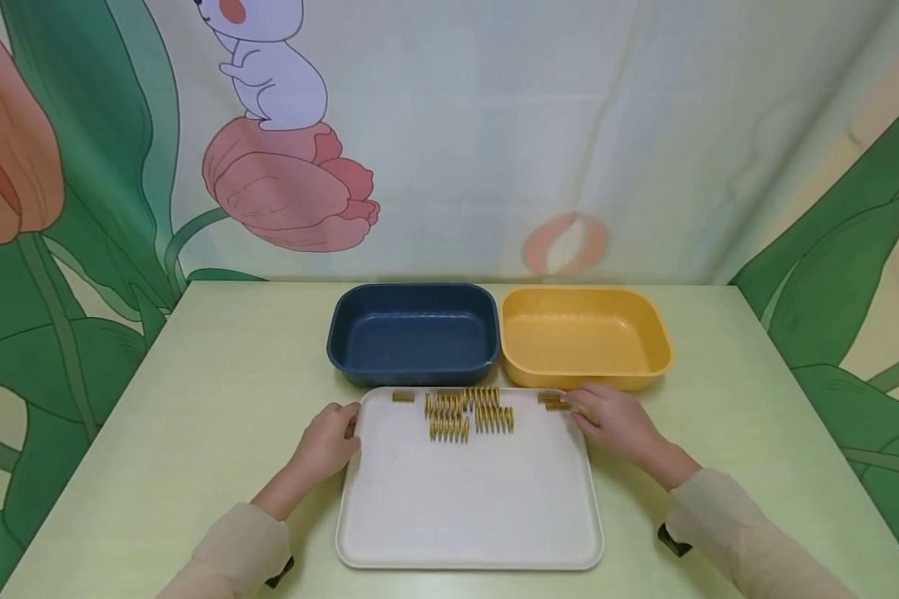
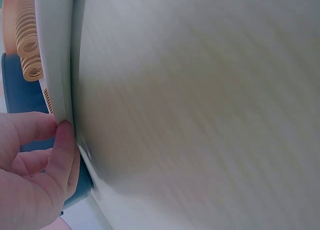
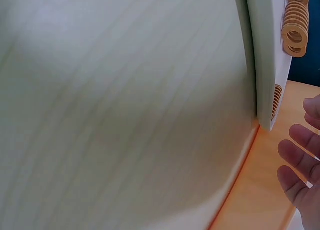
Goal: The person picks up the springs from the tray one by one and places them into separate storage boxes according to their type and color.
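A white tray [image 1: 464, 499] lies on the pale green table, with several gold coil springs [image 1: 464, 412] bunched at its far end. My left hand [image 1: 330, 439] is at the tray's left rim near the far corner. In the left wrist view its thumb and a fingertip [image 2: 62, 140] pinch the rim [image 2: 55, 54]. My right hand [image 1: 614, 420] rests by the tray's far right corner with relaxed fingers. Its fingertips are close to a small pair of springs [image 1: 553, 402]. In the right wrist view the fingers [image 3: 300, 165] hang spread, clear of the tray rim [image 3: 262, 54].
A dark blue bin [image 1: 412, 333] and a yellow bin [image 1: 580, 333] stand side by side just behind the tray; nothing shows inside either. One spring [image 1: 403, 397] lies apart near the tray's far left. A printed cloth backdrop rises behind the table [image 1: 195, 399].
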A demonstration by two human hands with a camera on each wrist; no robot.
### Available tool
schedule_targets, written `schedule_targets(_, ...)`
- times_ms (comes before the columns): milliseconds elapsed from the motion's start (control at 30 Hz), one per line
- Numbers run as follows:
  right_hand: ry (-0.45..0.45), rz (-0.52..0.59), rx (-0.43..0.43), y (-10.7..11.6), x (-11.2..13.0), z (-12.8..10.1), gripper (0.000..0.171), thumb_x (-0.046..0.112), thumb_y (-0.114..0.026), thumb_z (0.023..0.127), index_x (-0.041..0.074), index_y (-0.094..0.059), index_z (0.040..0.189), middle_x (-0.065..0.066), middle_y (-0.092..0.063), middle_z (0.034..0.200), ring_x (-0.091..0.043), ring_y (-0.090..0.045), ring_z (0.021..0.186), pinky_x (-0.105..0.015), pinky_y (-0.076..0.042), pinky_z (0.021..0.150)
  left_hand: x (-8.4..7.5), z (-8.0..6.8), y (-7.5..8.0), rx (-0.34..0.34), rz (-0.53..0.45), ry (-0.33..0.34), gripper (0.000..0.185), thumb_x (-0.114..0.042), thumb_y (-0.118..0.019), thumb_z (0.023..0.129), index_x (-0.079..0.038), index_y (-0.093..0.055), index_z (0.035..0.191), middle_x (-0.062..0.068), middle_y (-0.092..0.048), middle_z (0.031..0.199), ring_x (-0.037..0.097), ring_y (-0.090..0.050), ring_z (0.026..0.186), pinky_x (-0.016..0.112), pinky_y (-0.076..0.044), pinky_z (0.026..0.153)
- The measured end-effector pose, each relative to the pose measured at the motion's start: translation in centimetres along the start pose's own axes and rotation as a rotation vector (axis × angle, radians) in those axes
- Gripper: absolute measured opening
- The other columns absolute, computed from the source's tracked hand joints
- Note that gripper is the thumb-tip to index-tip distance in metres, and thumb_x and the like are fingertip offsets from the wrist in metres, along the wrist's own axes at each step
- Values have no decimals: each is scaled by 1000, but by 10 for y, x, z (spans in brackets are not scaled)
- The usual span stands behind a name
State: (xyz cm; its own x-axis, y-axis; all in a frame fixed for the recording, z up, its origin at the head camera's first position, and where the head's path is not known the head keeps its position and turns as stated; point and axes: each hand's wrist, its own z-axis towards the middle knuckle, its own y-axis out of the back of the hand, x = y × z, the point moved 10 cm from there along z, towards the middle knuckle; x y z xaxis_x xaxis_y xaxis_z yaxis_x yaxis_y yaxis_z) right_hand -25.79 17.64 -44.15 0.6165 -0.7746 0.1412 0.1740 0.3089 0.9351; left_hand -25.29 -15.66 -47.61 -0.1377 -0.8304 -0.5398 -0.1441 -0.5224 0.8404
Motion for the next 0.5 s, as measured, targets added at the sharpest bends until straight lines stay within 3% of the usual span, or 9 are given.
schedule_targets(133,-8,5,14,-4,-1,0,22,8,-75,82,2,-71,102,-10,-71,99,-26,-68,89,-40,-56,78,-1,-1,1,-3,2,-5,13,9,-57,78,-1,-50,81,5,-38,72,20,-39,71,28,-29,61)
schedule_targets(500,-19,13,41,-10,-1,1,19,6,-74,82,3,-70,101,-10,-70,98,-24,-67,86,-39,-56,74,-3,-1,2,-11,-11,-9,11,8,-57,79,-1,-51,82,6,-40,73,20,-39,72,28,-29,62)
